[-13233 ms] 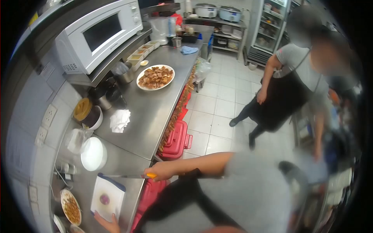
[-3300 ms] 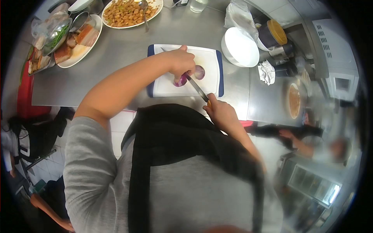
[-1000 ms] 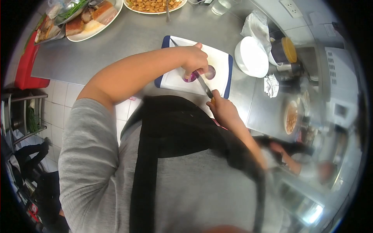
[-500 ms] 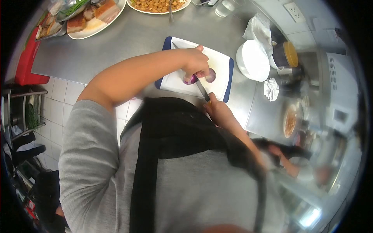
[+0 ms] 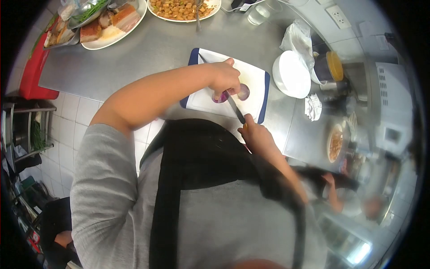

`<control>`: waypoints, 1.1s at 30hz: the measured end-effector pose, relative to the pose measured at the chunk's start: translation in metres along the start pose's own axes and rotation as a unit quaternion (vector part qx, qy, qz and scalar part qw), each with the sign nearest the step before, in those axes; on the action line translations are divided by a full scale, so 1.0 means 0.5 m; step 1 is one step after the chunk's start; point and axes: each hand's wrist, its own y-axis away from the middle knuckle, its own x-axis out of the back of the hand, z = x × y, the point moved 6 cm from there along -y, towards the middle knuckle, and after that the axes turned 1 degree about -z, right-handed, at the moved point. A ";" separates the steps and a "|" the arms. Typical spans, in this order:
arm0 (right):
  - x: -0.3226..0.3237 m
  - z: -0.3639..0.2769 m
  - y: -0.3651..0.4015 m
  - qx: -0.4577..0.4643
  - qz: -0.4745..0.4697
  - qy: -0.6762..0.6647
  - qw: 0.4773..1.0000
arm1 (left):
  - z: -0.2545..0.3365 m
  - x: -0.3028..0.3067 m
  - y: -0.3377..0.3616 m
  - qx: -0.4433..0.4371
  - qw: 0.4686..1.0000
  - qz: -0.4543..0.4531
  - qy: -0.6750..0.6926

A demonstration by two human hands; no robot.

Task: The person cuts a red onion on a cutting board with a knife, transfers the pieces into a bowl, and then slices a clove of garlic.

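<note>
The left hand has its fingers curled down and closed on a purple onion piece; the right hand is wrapped round the handle of a knife, whose blade slants away toward the right side of that piece. Whether the blade touches the onion is hidden by the fingers. A second onion piece lies just beside, on the right, apart from the hands. Both pieces are on a white cutting board with dark blue ends, set slightly askew near the near edge of the steel bench

Right of the board is a white bowl, with a clear plastic bag behind it toward the far edge and some crumpled white paper nearer the near edge. A glass stands by the far edge. Left of it, well beyond the board, is a plate of diced brown food with a spoon across its rim. An oval plate bearing slabs of meat sits toward the left edge, and a red container is just outside the near left corner. Further along to the right are another plate of food and, blurred, another person's hand
</note>
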 end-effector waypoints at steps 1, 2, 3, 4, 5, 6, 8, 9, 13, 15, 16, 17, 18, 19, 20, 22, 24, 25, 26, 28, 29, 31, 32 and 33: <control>-0.009 0.005 -0.005 -0.004 -0.012 -0.007 1.000 | -0.001 -0.001 -0.002 -0.003 1.000 0.001 0.003; -0.020 0.011 -0.012 -0.007 -0.025 -0.014 1.000 | -0.001 -0.002 -0.003 -0.005 1.000 0.003 0.006; -0.031 0.018 -0.021 -0.004 -0.027 -0.017 0.999 | -0.002 -0.004 -0.002 -0.007 1.000 0.004 0.010; -0.046 0.027 -0.027 -0.002 -0.023 -0.018 1.000 | -0.001 -0.005 0.000 -0.008 1.000 0.009 0.014; -0.061 0.037 -0.034 0.002 -0.019 -0.019 1.000 | -0.001 -0.007 0.003 -0.008 1.000 0.016 0.018; -0.062 0.036 -0.039 0.005 -0.014 -0.018 1.000 | -0.001 -0.005 0.005 -0.009 0.999 0.022 0.022; -0.057 0.034 -0.033 -0.008 -0.018 0.003 1.000 | 0.002 -0.005 0.006 -0.008 1.000 0.025 0.018; -0.048 0.028 -0.032 -0.013 -0.019 0.015 1.000 | 0.001 -0.002 0.006 -0.007 1.000 0.027 0.014; -0.007 -0.005 -0.001 -0.012 0.009 0.024 1.000 | 0.006 0.001 0.012 -0.001 1.000 0.024 0.004; 0.005 -0.011 0.008 -0.012 0.004 0.026 1.000 | 0.007 0.005 0.013 0.013 1.000 0.013 -0.013; 0.007 -0.012 0.009 -0.011 0.007 0.025 1.000 | 0.007 0.004 0.011 0.010 1.000 0.015 -0.013; 0.008 -0.014 0.011 -0.009 0.009 0.024 1.000 | 0.006 0.003 0.011 0.006 1.000 0.017 -0.012; 0.008 -0.015 0.011 -0.007 0.011 0.022 1.000 | 0.007 0.002 0.012 0.003 1.000 0.019 -0.011; 0.006 -0.013 0.010 -0.008 0.009 0.023 1.000 | 0.006 0.003 0.012 0.002 1.000 0.020 -0.008; 0.003 -0.010 0.008 -0.009 0.006 0.023 1.000 | 0.006 0.003 0.012 0.000 1.000 0.021 -0.006; -0.012 0.001 0.001 -0.005 0.005 0.018 1.000 | 0.003 -0.002 0.009 -0.001 1.000 0.026 -0.006; -0.038 0.019 -0.014 0.003 0.006 0.006 1.000 | -0.001 -0.009 0.006 0.001 0.999 0.032 -0.010; -0.052 0.026 -0.023 0.009 0.006 0.002 1.000 | 0.000 -0.009 0.006 -0.004 0.999 0.032 -0.006; -0.065 0.034 -0.032 0.016 0.007 -0.002 1.000 | 0.001 -0.009 0.006 -0.009 0.999 0.032 -0.003; -0.069 0.035 -0.040 0.024 0.009 -0.001 1.000 | -0.002 -0.009 0.007 -0.011 0.999 0.034 -0.002; -0.068 0.034 -0.036 0.023 0.008 0.001 1.000 | -0.001 -0.011 0.007 -0.009 0.999 0.033 -0.001; -0.053 0.025 -0.030 0.010 0.004 0.012 1.000 | 0.002 -0.009 0.005 -0.009 1.000 0.029 0.002; -0.040 0.015 -0.026 0.000 0.001 0.020 1.000 | 0.002 -0.008 0.006 -0.008 1.000 0.026 0.004; -0.025 0.005 -0.023 -0.008 -0.004 0.029 1.000 | 0.003 -0.005 0.009 -0.005 1.000 0.022 0.007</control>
